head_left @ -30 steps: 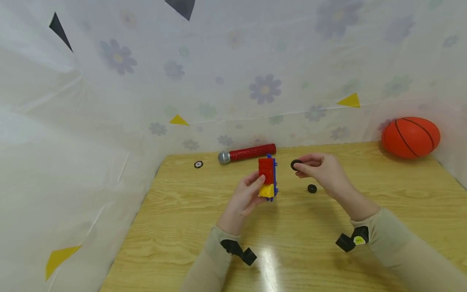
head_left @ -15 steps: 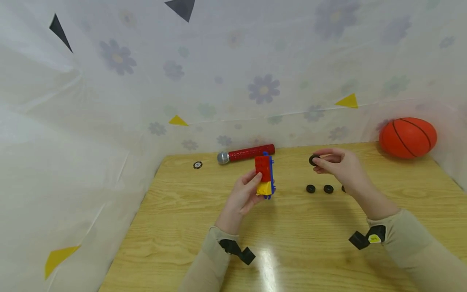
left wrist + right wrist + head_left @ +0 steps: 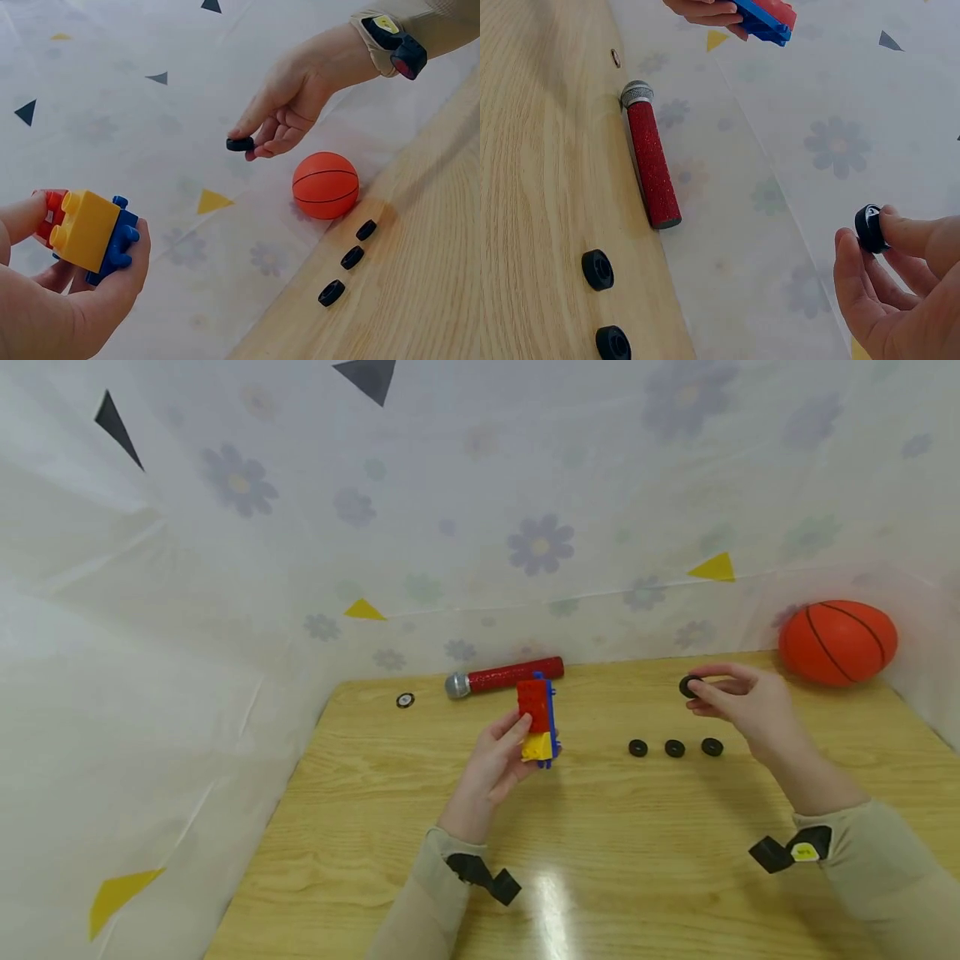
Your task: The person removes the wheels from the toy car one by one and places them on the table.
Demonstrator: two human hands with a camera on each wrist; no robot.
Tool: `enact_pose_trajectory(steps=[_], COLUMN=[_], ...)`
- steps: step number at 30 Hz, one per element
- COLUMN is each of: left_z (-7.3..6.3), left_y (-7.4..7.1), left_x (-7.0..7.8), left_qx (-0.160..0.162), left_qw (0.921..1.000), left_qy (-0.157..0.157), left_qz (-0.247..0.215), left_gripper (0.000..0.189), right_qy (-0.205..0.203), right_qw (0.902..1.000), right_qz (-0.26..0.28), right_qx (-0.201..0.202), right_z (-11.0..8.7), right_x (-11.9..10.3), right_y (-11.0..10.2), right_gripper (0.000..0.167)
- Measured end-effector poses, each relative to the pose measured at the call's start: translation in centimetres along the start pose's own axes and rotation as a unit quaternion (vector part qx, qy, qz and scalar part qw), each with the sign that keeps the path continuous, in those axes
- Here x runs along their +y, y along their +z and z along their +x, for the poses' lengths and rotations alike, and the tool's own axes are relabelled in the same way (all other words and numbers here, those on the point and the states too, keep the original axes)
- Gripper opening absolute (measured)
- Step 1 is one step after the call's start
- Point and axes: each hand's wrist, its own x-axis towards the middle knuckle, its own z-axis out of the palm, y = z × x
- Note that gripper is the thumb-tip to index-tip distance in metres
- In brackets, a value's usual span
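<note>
My left hand (image 3: 497, 758) grips a toy car built of blocks (image 3: 534, 710), with red and yellow bricks on a blue base. In the left wrist view the yellow brick (image 3: 86, 229) faces the camera, and blue axle pegs (image 3: 124, 244) stick out bare from the base. Between thumb and fingers my right hand (image 3: 750, 703) pinches a small black toy wheel (image 3: 689, 686), raised over the table's right side. Three more black wheels lie in a row on the tabletop below it: a left one (image 3: 637, 748), a middle one (image 3: 675, 748) and a right one (image 3: 712, 747).
A red toy microphone (image 3: 517, 674) with a silver head lies along the wooden table's (image 3: 420, 827) back edge. Left of it is a small round black-and-white disc (image 3: 405, 700). An orange toy basketball (image 3: 837, 643) sits at the back right corner, against the flowered sheet (image 3: 615, 485).
My right hand has moved right with the wheel, away from the car, uncovering the wheels on the table. The left hand with the car has drifted slightly left.
</note>
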Motion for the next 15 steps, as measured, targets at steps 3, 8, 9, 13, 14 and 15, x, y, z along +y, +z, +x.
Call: enact_pose_trajectory(steps=[3,8,9,13,14,15], left_z=[0.0,-0.2,-0.2,-0.1,-0.1,0.0], left_y=[-0.1,-0.2,-0.2,-0.4,-0.5,-0.5], left_x=[0.1,0.1,0.1,0.1,0.1,0.1], left_qx=[-0.001,0.003,0.003,0.006,0.008,0.011], left_qw=[1.0,0.9999,0.9999,0.9998,0.9998,0.9997], left_qy=[0.002,0.001,0.001,-0.001,-0.002,-0.002], left_qz=[-0.004,-0.011,-0.011,-0.017,-0.019,-0.021], left_gripper=[0.046,0.049,0.049,0.048,0.048,0.047], right_qy=[0.01,0.023,0.024,0.042,0.046,0.051], right_qw=[0.9997,0.9989,0.9989,0.9987,0.9985,0.9983], right_qz=[0.021,0.039,0.039,0.025,0.021,0.018], right_qx=[0.004,0.01,0.011,0.018,0.02,0.021], right_z=[-0.1,-0.3,-0.3,-0.2,-0.1,0.0], right_x=[0.2,0.8,0.9,1.4,1.5,1.6], right_y=[-0.9,-2.5,-2.7,-3.8,-4.0,-4.2], right_gripper=[0.017,0.019,0.02,0.021,0.021,0.021])
